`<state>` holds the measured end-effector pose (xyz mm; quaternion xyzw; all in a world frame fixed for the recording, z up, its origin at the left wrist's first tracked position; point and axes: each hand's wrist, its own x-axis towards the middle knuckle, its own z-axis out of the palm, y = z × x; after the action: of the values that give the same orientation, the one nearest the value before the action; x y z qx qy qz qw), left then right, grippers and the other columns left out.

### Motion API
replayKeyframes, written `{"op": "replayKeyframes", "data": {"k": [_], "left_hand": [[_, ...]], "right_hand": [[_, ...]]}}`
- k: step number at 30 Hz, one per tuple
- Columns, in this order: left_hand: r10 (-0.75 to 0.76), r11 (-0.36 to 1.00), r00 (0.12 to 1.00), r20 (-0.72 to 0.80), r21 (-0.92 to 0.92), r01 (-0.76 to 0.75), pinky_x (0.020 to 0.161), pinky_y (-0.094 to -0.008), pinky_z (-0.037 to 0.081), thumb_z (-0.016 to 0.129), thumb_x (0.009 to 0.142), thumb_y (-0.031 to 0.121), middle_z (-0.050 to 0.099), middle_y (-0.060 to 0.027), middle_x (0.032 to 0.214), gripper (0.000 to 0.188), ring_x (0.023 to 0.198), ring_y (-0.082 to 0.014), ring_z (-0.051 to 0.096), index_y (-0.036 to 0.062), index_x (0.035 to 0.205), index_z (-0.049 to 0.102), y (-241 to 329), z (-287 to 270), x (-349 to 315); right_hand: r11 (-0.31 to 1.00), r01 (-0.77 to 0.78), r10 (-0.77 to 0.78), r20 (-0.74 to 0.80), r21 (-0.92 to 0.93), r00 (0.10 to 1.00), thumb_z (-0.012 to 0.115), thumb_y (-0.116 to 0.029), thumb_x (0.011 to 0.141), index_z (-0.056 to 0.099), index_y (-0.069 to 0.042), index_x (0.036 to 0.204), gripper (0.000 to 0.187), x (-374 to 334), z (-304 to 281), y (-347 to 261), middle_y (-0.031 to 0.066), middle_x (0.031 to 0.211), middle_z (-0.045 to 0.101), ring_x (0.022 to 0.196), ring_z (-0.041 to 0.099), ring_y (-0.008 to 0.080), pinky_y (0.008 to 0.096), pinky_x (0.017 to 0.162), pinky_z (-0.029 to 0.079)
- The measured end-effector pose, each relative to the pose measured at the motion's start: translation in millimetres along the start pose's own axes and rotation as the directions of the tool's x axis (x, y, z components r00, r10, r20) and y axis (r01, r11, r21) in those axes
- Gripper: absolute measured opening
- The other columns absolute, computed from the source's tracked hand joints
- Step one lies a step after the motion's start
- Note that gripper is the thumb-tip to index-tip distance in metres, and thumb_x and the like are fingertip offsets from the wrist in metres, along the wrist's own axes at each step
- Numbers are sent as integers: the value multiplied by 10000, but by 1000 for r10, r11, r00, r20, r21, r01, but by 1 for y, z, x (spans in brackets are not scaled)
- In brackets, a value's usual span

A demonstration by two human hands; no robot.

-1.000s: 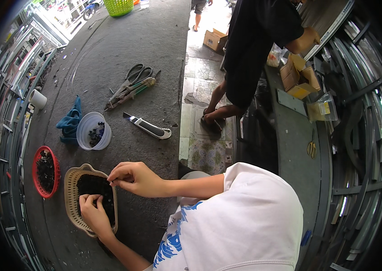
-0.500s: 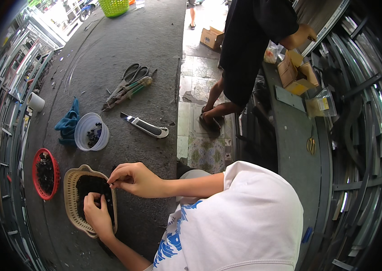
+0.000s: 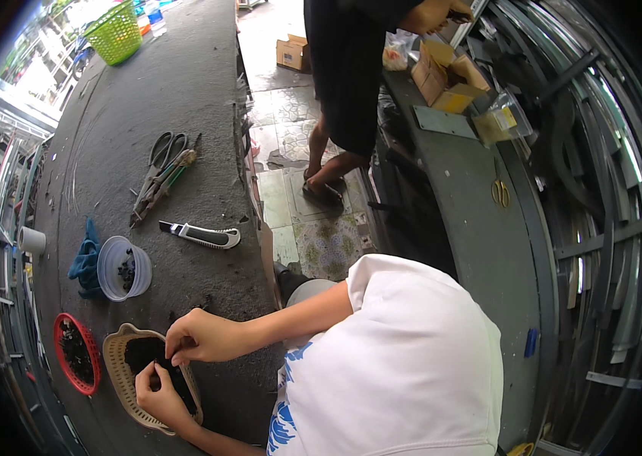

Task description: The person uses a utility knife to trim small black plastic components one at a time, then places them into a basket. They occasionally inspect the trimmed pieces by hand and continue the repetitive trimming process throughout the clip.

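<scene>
Over a beige plastic basket (image 3: 117, 372) filled with small black pieces (image 3: 142, 352), my two hands are close together. My right hand (image 3: 205, 337) comes in above the basket's near rim with thumb and fingers pinched. Just below it, my left hand (image 3: 160, 397) is also pinched, its fingertips near the right hand's. Whatever the fingertips hold is too small to make out. A red basket (image 3: 96, 361) of black bits sits left of the beige one. Beyond stands a clear plastic tub (image 3: 141, 287) with some small dark pieces inside.
On the dark bench (image 3: 184, 99) lie a utility knife (image 3: 203, 235), scissors (image 3: 166, 150), green-handled pliers (image 3: 161, 186) and a blue cloth (image 3: 87, 262). A white cup-like piece (image 3: 31, 240) and a green basket (image 3: 114, 34) stand farther off. A person in black (image 3: 344, 76) stands across the aisle.
The view has shifted, so the bench things appear lower and more to the left. My left hand has lifted out of the black pieces, and its fingertips have come up near my right hand's.
</scene>
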<state>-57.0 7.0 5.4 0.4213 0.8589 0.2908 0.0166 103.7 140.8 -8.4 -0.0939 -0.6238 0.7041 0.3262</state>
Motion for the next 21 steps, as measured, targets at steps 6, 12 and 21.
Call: {"op": "replayKeyframes", "data": {"k": [6,12,21], "left_hand": [[-51,986,999,-13,-156,49,671,-304,446,470,1005,76,492,-46,759,104,683,-149,495,-6,969,522,7,-1,-2],[61,912,996,-67,-403,-83,712,-267,444,435,1082,190,527,-45,804,238,747,-122,508,-2,1012,556,33,12,-16],[-116,618,991,72,-776,128,882,-271,514,578,1020,199,682,-130,1063,331,984,-164,651,-75,1195,638,14,16,-19]], "right_hand": [[997,47,-48,12,61,999,728,22,830,683,62,899,91,-1,6,8,136,788,732,686,719,165,276,623,560],[983,23,-30,35,183,999,728,18,838,675,57,892,85,-3,11,1,124,789,731,664,709,146,267,593,555],[868,-68,39,69,492,997,703,-24,884,682,60,908,90,0,3,-10,123,793,722,634,687,139,252,570,565]]}}
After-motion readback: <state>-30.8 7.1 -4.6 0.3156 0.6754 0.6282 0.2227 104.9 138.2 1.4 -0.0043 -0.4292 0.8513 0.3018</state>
